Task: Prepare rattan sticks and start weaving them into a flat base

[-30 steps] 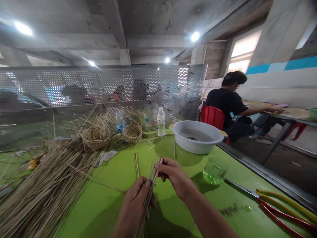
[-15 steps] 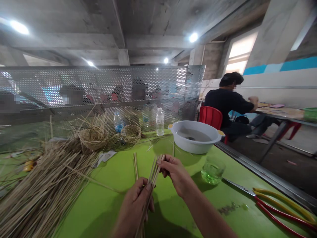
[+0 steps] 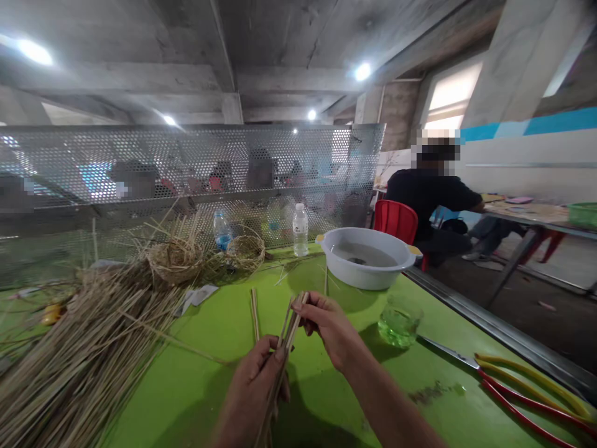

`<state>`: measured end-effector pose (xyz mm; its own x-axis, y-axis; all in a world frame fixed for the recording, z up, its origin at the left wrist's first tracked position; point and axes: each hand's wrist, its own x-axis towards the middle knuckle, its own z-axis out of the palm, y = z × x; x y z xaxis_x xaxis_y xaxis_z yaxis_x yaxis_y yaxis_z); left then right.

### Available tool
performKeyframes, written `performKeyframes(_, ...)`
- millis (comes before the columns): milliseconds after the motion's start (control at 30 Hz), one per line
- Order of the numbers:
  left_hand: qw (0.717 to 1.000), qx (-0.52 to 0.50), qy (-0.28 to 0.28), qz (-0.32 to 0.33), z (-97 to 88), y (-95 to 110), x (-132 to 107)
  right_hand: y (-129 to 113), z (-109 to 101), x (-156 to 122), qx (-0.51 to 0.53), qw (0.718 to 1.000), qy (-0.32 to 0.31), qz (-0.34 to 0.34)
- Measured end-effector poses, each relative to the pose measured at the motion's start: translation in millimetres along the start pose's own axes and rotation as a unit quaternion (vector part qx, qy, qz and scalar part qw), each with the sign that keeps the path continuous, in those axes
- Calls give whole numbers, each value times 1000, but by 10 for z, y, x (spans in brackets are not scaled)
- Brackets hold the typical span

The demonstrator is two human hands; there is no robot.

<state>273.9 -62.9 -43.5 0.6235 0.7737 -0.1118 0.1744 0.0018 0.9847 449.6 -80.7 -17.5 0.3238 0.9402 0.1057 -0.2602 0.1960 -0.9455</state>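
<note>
My left hand (image 3: 261,376) is closed round a small bundle of thin, straw-coloured wicker strips (image 3: 290,331), which slants up and away from me over the table. At the far end of the bundle, my right hand (image 3: 326,320) pinches the strip tips between thumb and fingers. A few strips fan slightly apart between the two hands. Just beyond my left hand a short pair of strips (image 3: 254,314) lies on the green table (image 3: 205,336). The lower end of the bundle runs down under my left wrist and is partly hidden.
A large heap of strips (image 3: 93,336) covers the left side. Woven baskets (image 3: 175,258), a water bottle (image 3: 301,230) and a white basin of water (image 3: 368,274) stand at the back. To the right are a clear cup (image 3: 398,323) and scissors (image 3: 480,367). A person (image 3: 426,199) sits beyond.
The strip tips have drawn closer together under my right fingers, while both hands stay almost in place. The seated person's head and arm have shifted a little.
</note>
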Motion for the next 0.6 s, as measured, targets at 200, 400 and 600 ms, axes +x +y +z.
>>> performKeyframes(200,1000,-1,3,3,1,4,-13,-1,13,-3,-7,1000,-24,4)
performKeyframes(400,1000,8,8,8,8,25,-15,-17,18,-13,-6,1000,-29,5)
performKeyframes(600,1000,14,5,11,-1,-19,2,19,0,-3,-18,999,-33,-1)
